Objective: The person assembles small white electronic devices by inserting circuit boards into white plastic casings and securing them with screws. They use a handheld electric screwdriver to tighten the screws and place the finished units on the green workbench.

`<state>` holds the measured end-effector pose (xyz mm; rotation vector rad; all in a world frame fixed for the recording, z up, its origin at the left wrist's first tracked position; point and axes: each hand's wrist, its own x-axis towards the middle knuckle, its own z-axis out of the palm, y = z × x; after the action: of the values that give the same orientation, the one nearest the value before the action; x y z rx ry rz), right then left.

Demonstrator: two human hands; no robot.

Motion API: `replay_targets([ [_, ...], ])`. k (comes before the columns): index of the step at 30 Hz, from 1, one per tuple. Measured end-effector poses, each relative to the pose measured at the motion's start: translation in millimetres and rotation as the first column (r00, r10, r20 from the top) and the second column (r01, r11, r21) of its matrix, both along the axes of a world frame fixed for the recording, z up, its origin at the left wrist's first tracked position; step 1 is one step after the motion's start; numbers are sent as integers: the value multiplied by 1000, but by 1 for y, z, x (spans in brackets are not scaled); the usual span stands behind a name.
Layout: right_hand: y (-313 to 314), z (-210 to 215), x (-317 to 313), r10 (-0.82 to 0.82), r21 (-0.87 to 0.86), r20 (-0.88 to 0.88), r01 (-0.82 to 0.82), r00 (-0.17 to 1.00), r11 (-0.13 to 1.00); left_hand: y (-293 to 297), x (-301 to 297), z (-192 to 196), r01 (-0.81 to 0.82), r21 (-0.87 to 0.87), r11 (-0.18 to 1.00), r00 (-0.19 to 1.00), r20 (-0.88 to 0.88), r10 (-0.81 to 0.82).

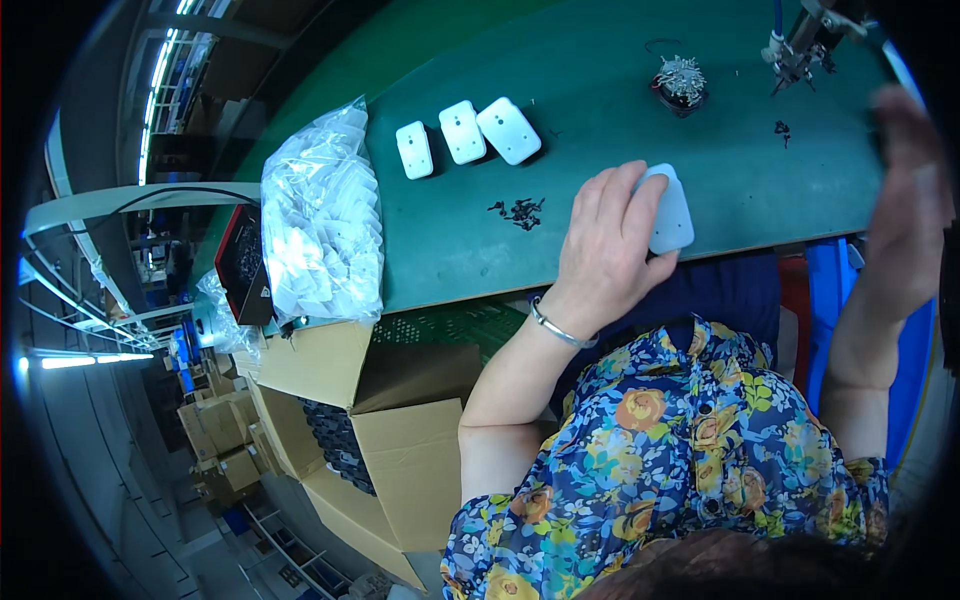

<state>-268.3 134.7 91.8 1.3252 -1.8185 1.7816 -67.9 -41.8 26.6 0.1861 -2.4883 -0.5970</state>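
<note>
My left hand [612, 245], a metal bangle on its wrist, grips a white plastic case [673, 214] with rounded corners and small holes by its left side. The case is at the near edge of the green table [440, 235]. At the far right my right hand [908, 200] is raised and smeared by motion, so its fingers do not show clearly. A few small black screws [782, 131] lie left of that hand. More black screws [520, 213] are heaped left of my left hand. Farther back sit three similar white cases, the left one [413, 150] apart from the others.
A dark dish of silver pins or screws [681, 84] stands at the back, beside a metal fixture [800, 58]. On the left are a clear bag of white parts [325, 215] and a red-and-black box [243, 265]. Below the table edge stands an open cardboard box [410, 450] with black parts.
</note>
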Motion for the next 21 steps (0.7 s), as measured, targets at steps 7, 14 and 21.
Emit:
replay_targets([
  [7,-31,-91,103,401,422,501,-621,767,660,17,15,9,44,-25,999,997,63,-43],
  [14,-37,-99,112,459,-162,871,-781,174,603,18,20,0,33,147,989,999,-32,-29],
  [21,-38,-103,105,457,-559,829,-494,-322,666,15,19,-7,35,125,992,996,-84,-24],
])
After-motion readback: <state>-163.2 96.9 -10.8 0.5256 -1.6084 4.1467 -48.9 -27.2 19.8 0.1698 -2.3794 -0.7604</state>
